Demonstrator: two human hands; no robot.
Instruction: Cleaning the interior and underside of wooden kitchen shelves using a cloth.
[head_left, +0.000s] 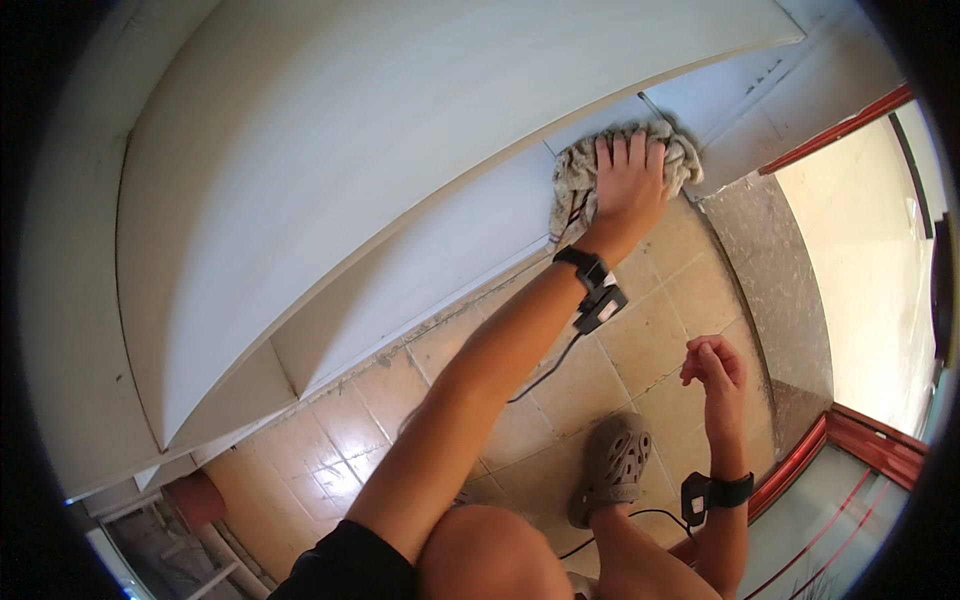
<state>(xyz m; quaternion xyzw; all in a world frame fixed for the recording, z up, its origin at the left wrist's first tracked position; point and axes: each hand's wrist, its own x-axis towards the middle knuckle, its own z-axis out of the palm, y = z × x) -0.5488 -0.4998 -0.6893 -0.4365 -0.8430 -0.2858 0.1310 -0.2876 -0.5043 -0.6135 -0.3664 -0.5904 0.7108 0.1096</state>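
Observation:
My left hand (628, 180) presses on a bunched, patterned grey-beige cloth (682, 161), fingers spread over it. The cloth lies against the lower panel of a white shelf unit (480, 199), close to its right-hand corner, and its striped edge hangs beside my wrist. Over the tiled floor, apart from the cloth, is my right hand (716, 367). Its fingers are loosely curled with nothing visible in them. A black strapped device is on each wrist.
A wide white shelf board (360, 135) juts out above the lower panel. Beige floor tiles (540, 420) run below, under my grey clog (613, 457). A stone threshold (772, 262) and red door frame (806, 457) are at right. Cables (551, 367) trail from the wrist devices.

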